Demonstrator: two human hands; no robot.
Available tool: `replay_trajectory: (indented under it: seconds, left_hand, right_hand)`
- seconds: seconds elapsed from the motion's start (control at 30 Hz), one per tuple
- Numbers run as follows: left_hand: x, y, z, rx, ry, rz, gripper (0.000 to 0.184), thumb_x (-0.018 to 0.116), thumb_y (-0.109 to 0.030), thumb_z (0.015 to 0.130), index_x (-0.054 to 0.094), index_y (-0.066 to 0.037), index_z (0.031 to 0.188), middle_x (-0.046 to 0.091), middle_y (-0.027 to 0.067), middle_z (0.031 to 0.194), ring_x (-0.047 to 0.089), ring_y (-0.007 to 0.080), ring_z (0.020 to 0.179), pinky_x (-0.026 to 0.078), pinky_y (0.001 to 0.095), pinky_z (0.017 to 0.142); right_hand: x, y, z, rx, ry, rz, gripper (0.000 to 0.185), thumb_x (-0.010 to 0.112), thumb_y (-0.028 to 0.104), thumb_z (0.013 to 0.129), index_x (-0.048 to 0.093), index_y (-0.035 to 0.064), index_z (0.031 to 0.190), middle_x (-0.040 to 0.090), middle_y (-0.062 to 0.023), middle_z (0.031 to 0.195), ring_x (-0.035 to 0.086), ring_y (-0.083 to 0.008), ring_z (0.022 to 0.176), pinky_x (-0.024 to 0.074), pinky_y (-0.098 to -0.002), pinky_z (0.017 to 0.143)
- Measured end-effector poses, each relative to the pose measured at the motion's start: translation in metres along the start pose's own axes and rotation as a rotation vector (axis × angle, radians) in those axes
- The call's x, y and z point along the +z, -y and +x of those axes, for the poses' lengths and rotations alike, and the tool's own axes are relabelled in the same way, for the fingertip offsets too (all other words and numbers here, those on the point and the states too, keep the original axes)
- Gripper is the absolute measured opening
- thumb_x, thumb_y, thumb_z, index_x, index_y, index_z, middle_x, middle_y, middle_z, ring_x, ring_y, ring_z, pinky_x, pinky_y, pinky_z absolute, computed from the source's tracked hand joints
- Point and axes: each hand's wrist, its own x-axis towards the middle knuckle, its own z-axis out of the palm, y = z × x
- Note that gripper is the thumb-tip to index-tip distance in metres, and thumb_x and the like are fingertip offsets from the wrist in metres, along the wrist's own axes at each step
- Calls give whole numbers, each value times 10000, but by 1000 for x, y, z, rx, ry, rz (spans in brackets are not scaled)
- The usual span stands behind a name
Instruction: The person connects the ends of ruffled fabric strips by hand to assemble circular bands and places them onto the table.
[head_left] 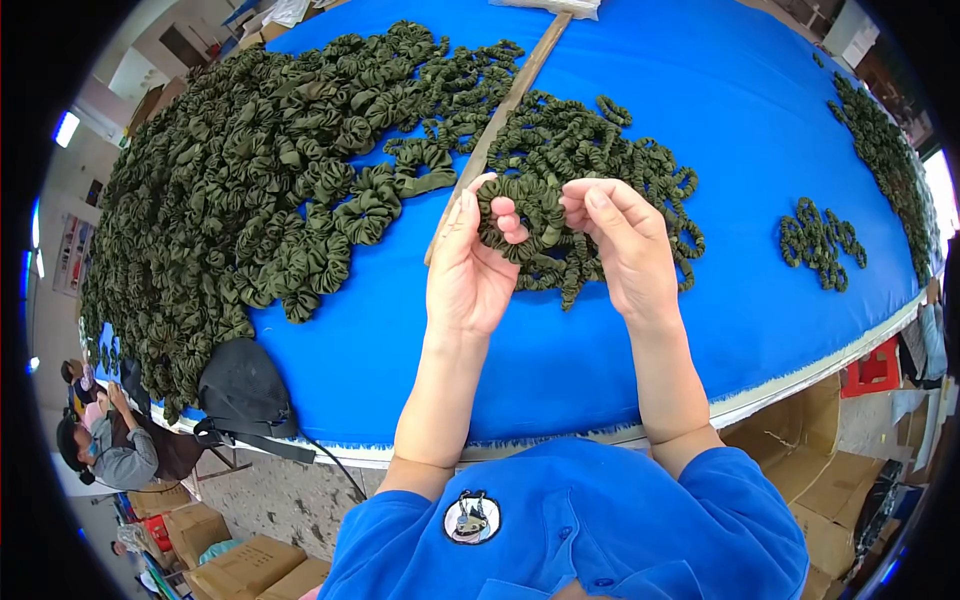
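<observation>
A dark green scrunchie [540,212] is held up above the blue table cloth [370,370]. My left hand [472,255] grips its left side, with fingertips showing through the ring's middle. At the scrunchie's right edge, my right hand [625,235] has its thumb and fingers pinched together; whether fabric lies between them is too small to tell. Behind both hands spreads a pile of thinner green scrunchies [570,145]. A wooden strip [510,105] runs between it and a much larger heap of green scrunchies [240,150] on the left.
A black bag [243,385] rests at the table's near left edge. A small scrunchie group [822,243] lies at right, and another long pile [880,150] lines the far right. Two people [110,450] are at lower left. Cardboard boxes [245,568] and a red stool [872,370] stand below.
</observation>
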Motion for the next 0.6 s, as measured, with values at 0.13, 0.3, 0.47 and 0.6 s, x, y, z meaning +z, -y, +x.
replay_trajectory:
  seconds: [0.13,0.3,0.47,0.6]
  left_hand:
    - [-5,4,1,-31,6,-32,240,461,-163,955,496,1,1126,589,83,850,543,120,708,474,217,637]
    - [-4,9,-1,-65,30,-17,238,498,-149,934,497,2,1117,584,97,857,553,127,738,482,229,640]
    - [-1,10,-3,-67,96,210,185,531,-128,910,524,-5,1049,587,86,805,547,112,684,452,206,585]
    - [-2,7,-6,-63,135,424,126,566,-104,885,545,-16,972,587,68,734,526,88,599,410,176,511]
  right_hand:
    - [-4,-2,3,13,4,-2,205,512,127,915,606,-14,1031,606,-70,911,537,-114,804,412,-234,765]
    - [1,1,0,11,-11,-6,160,565,75,867,607,-16,992,614,-67,860,542,-109,756,430,-212,710]
    - [1,9,-4,39,73,-67,117,607,9,809,605,-3,926,610,-57,839,534,-107,723,436,-200,676]
    - [2,11,-8,52,175,-211,124,615,-26,777,594,15,892,596,-46,847,520,-108,729,426,-202,683]
